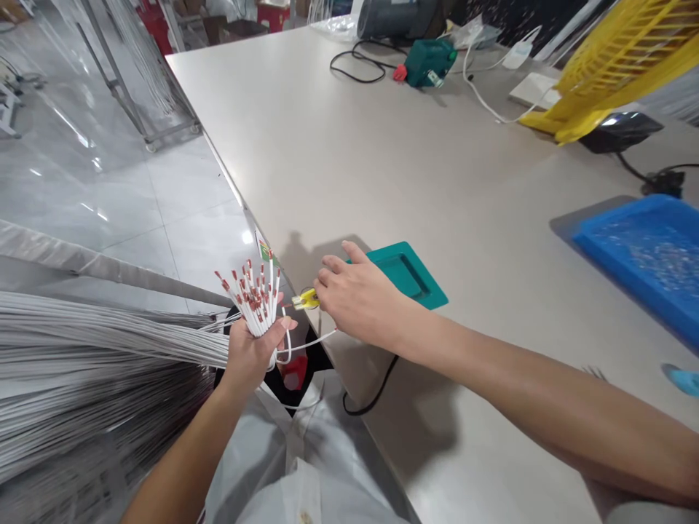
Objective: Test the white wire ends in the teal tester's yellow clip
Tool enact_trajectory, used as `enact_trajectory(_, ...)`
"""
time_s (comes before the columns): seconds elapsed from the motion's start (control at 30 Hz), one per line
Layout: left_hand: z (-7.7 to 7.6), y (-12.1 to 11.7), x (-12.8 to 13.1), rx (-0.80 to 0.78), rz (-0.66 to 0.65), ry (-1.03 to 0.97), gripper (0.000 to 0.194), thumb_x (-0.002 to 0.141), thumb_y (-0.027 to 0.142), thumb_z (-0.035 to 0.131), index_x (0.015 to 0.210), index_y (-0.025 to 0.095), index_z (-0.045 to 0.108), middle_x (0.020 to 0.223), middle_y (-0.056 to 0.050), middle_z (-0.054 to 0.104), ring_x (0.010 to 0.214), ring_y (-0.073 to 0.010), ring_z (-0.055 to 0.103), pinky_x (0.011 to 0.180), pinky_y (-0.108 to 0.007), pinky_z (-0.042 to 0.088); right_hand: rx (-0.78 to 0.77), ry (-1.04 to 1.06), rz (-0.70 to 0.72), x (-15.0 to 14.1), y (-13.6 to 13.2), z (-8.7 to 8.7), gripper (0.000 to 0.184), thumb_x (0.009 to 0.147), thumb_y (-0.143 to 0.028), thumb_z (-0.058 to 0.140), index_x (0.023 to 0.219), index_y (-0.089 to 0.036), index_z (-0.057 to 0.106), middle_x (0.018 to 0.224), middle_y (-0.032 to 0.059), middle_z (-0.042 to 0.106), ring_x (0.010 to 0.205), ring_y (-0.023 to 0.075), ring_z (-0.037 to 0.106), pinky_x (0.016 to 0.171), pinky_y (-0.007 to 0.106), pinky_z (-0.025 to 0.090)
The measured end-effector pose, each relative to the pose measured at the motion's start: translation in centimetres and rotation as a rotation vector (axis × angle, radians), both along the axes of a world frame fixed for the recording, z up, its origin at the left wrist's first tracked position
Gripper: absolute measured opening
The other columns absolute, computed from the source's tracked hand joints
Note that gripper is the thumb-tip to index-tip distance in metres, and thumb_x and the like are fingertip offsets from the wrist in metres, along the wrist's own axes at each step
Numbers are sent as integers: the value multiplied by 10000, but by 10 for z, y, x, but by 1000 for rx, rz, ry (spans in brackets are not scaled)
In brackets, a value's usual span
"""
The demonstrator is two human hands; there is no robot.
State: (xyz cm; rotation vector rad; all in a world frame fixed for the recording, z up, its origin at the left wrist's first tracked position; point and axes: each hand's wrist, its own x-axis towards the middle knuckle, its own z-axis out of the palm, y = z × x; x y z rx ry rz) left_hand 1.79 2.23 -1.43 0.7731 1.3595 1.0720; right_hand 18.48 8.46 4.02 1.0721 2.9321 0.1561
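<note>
My left hand (252, 351) is wrapped round a bundle of white wires (259, 313), their stripped, copper-coloured ends fanning upward. One wire bends away from the bundle, its bare end close to a small yellow tool (304, 300). My right hand (360, 295) closes on that tool over the table's edge; its exact kind is hard to make out, since the fingers cover most of it. A loose white wire runs from the bundle to just below my right hand. Partly behind that hand lies a teal tray (437, 297).
Long white wires (109, 342) hang over a rail at left. On the table (328, 145) stand a blue tray (611, 231), a yellow fan (617, 73) and a green device (429, 62) with a black cable. Another black cord (376, 397) trails over the near edge.
</note>
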Motion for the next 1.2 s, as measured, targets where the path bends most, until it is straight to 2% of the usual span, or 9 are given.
enact_trajectory(0.17, -1, 4, 4, 2, -21, 33, 397, 656, 295, 698, 1010, 126, 638, 587, 8, 619, 468, -80, 445, 456, -213, 337, -52, -8, 50, 2, 10, -5, 221, 657, -13, 556, 518, -185, 564, 517, 31, 546, 603, 180, 484, 899, 500, 306)
enact_trajectory(0.37, 0, 8, 8, -5, -47, 157, 176, 631, 280, 698, 674, 115, 653, 493, 47, 477, 471, -75, 402, 483, -221, 340, -93, 0, 41, 4, 12, -3, 207, 652, -5, 556, 539, -176, 585, 521, 19, 563, 580, 161, 491, 952, 524, 264)
enact_trajectory(0.53, -1, 11, 9, 3, -38, 187, 187, 619, 231, 692, 768, 121, 661, 538, 41, 498, 518, -98, 436, 523, -233, 366, -115, 32, 36, 4, 12, -3, 207, 647, -5, 572, 538, -180, 594, 526, 13, 568, 587, 161, 517, 975, 540, 222)
enact_trajectory(0.63, 0, 11, 8, -7, -54, 210, 205, 620, 241, 697, 785, 125, 667, 614, 19, 560, 559, -104, 464, 542, -233, 383, -106, 8, 16, 5, 11, -5, 18, 661, -120, 651, 662, -138, 650, 618, 70, 618, 677, 221, 568, 965, 576, 216)
enact_trajectory(0.73, 0, 10, 8, 0, -52, 252, 173, 625, 262, 701, 723, 122, 669, 642, 7, 585, 578, -102, 472, 554, -227, 392, -96, 43, -20, 8, 10, -10, 341, 673, -304, 698, 928, -83, 651, 778, 131, 654, 799, 278, 586, 964, 584, 228)
enact_trajectory(0.8, 0, 9, 9, -8, -36, 257, 172, 625, 275, 701, 699, 123, 666, 645, 9, 590, 565, -95, 463, 545, -222, 387, -90, 45, -33, 9, 9, -12, 571, 651, -372, 722, 1112, -66, 579, 863, 151, 657, 862, 295, 582, 976, 569, 233)
enact_trajectory(0.87, 0, 8, 9, -25, -28, 261, 182, 618, 287, 705, 692, 125, 666, 620, 19, 577, 535, -87, 443, 525, -220, 372, -80, 12, -39, 11, 8, -14, 686, 649, -397, 725, 1216, -78, 506, 909, 149, 659, 903, 296, 576, 989, 549, 234)
enact_trajectory(1.1, -2, 3, 3, -25, -17, 228, 278, 631, 288, 703, 862, 137, 670, 591, 39, 532, 500, -76, 400, 480, -212, 338, -86, -58, -41, 11, 7, -9, 604, 775, -423, 605, 1274, -119, 453, 950, 116, 670, 942, 258, 586, 1015, 524, 198)
enact_trajectory(1.2, -2, -1, -2, -2, 3, 210, 225, 627, 278, 705, 791, 130, 666, 575, 36, 530, 496, -75, 406, 475, -206, 347, -127, -5, -46, 12, 6, -6, 568, 804, -442, 564, 1261, -118, 469, 963, 117, 668, 945, 258, 593, 999, 524, 247)
